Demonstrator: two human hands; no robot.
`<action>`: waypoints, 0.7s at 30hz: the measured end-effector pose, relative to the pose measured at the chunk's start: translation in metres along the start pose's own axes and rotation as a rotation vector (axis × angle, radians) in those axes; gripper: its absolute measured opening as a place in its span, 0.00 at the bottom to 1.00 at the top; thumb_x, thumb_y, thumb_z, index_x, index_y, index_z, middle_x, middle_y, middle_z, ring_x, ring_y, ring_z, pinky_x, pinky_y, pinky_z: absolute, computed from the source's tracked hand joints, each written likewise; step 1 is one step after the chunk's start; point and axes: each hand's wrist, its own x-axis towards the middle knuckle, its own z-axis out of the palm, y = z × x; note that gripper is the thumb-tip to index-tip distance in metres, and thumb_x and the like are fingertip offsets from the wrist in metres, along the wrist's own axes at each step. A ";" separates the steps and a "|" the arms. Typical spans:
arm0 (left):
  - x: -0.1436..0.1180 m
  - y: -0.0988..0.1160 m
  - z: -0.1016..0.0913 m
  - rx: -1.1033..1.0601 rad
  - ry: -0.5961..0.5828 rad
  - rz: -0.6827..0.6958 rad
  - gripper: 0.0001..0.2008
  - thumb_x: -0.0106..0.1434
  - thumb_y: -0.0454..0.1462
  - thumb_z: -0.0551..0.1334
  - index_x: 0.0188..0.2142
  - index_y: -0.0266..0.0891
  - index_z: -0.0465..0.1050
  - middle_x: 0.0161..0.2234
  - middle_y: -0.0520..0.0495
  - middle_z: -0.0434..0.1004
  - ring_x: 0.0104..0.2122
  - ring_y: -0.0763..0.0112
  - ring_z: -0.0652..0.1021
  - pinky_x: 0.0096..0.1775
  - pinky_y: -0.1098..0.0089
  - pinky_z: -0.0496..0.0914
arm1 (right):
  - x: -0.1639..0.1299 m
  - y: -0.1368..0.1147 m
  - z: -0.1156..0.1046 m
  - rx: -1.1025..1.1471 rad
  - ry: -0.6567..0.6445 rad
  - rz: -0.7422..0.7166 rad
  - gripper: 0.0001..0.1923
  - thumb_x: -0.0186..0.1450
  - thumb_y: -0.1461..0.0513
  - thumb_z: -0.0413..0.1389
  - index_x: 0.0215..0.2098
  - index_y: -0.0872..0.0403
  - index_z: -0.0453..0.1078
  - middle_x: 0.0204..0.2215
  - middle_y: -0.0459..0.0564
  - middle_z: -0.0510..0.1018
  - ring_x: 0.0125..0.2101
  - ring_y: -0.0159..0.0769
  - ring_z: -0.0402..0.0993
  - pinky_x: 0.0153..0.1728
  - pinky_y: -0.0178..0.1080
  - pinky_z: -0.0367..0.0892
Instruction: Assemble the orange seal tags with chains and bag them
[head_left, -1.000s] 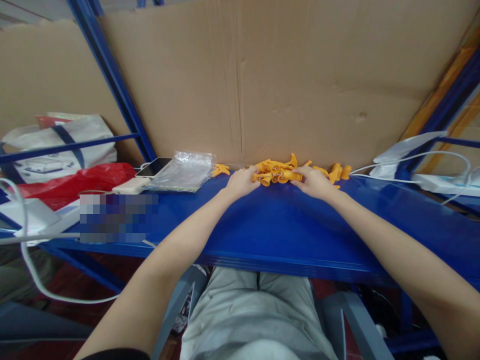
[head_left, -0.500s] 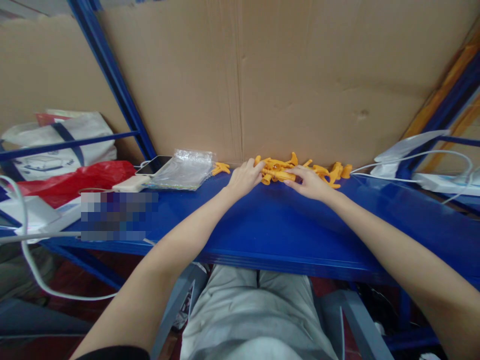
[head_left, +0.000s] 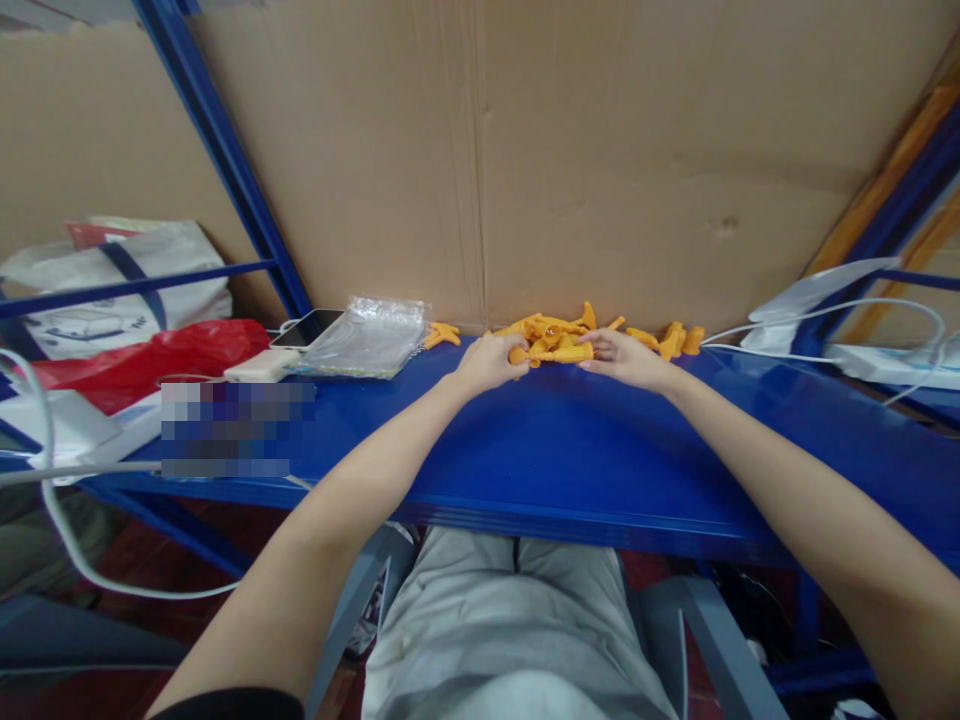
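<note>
Both hands drawn nearer since earlier frame. Left hand (head_left: 486,362) and right hand (head_left: 622,358) each pinch one end of orange plastic piece (head_left: 559,353), at pile (head_left: 592,332) on blue counter (head_left: 525,440). Piece probably light, stiff; take by ends.

Both arms outstretched, left hand (head_left: 486,361) and right hand (head_left: 624,358) fingers curled.

shelf (head_left: 570,450): glossy painted metal | backing (head_left: 600,150): matt cardboard | parts (head_left: 559,352): plastic
</note>
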 end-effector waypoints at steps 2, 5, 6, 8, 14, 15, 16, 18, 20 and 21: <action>0.000 0.000 0.000 -0.002 0.019 -0.009 0.10 0.59 0.38 0.64 0.40 0.40 0.78 0.30 0.48 0.82 0.31 0.66 0.80 0.33 0.71 0.69 | -0.003 -0.007 -0.004 0.056 -0.044 0.041 0.23 0.52 0.53 0.69 0.41 0.51 0.69 0.39 0.51 0.82 0.41 0.42 0.81 0.52 0.52 0.73; 0.000 -0.001 0.001 0.000 0.073 0.006 0.11 0.59 0.38 0.64 0.42 0.41 0.78 0.32 0.48 0.82 0.31 0.66 0.80 0.34 0.71 0.69 | -0.008 -0.021 -0.006 0.109 -0.091 0.118 0.21 0.56 0.46 0.67 0.35 0.53 0.71 0.35 0.52 0.83 0.34 0.41 0.82 0.47 0.50 0.76; 0.000 -0.002 0.001 0.003 0.090 0.017 0.12 0.59 0.38 0.64 0.43 0.41 0.78 0.33 0.48 0.83 0.31 0.66 0.80 0.34 0.71 0.69 | -0.010 -0.024 -0.005 0.122 -0.096 0.142 0.22 0.58 0.44 0.65 0.32 0.53 0.71 0.33 0.54 0.83 0.31 0.41 0.82 0.45 0.49 0.77; 0.000 -0.003 0.002 0.008 0.106 0.033 0.12 0.59 0.38 0.64 0.43 0.40 0.78 0.34 0.47 0.83 0.32 0.66 0.80 0.35 0.71 0.70 | -0.011 -0.029 -0.001 0.153 -0.089 0.184 0.27 0.60 0.39 0.59 0.28 0.54 0.70 0.30 0.57 0.83 0.27 0.40 0.81 0.38 0.47 0.78; 0.000 -0.004 0.004 0.027 0.082 0.016 0.12 0.60 0.39 0.65 0.43 0.40 0.77 0.35 0.46 0.83 0.35 0.64 0.81 0.36 0.70 0.70 | -0.010 -0.026 0.009 0.172 -0.082 0.313 0.33 0.66 0.36 0.47 0.27 0.54 0.70 0.24 0.57 0.82 0.18 0.36 0.75 0.23 0.39 0.74; 0.000 -0.004 0.004 0.032 0.079 0.011 0.12 0.60 0.39 0.65 0.44 0.40 0.77 0.35 0.46 0.83 0.35 0.64 0.81 0.36 0.70 0.70 | -0.010 -0.026 0.009 0.167 -0.090 0.326 0.33 0.67 0.36 0.45 0.28 0.55 0.70 0.26 0.58 0.82 0.18 0.35 0.75 0.23 0.38 0.74; 0.000 -0.004 0.004 0.036 0.077 0.006 0.13 0.60 0.39 0.65 0.44 0.40 0.77 0.35 0.46 0.83 0.35 0.64 0.81 0.36 0.70 0.70 | -0.010 -0.025 0.009 0.167 -0.100 0.331 0.32 0.69 0.38 0.44 0.30 0.55 0.70 0.28 0.58 0.83 0.19 0.34 0.76 0.24 0.38 0.73; 0.000 -0.004 0.004 0.039 0.076 -0.006 0.12 0.60 0.39 0.65 0.44 0.40 0.77 0.36 0.45 0.83 0.35 0.64 0.81 0.36 0.70 0.70 | -0.010 -0.025 0.008 0.175 -0.119 0.320 0.26 0.71 0.42 0.47 0.35 0.56 0.71 0.33 0.58 0.83 0.21 0.33 0.77 0.25 0.36 0.73; 0.000 -0.006 0.005 0.039 0.080 -0.016 0.13 0.60 0.39 0.65 0.44 0.39 0.77 0.37 0.44 0.83 0.36 0.62 0.82 0.37 0.69 0.70 | -0.011 -0.025 0.007 0.171 -0.114 0.282 0.17 0.69 0.50 0.56 0.42 0.55 0.69 0.37 0.56 0.84 0.23 0.32 0.77 0.25 0.35 0.72; 0.000 -0.007 0.006 0.039 0.083 -0.016 0.13 0.60 0.39 0.65 0.44 0.38 0.77 0.37 0.43 0.83 0.37 0.62 0.82 0.37 0.69 0.70 | -0.012 -0.025 0.007 0.165 -0.107 0.259 0.15 0.67 0.53 0.59 0.46 0.55 0.68 0.37 0.55 0.84 0.23 0.31 0.77 0.24 0.35 0.71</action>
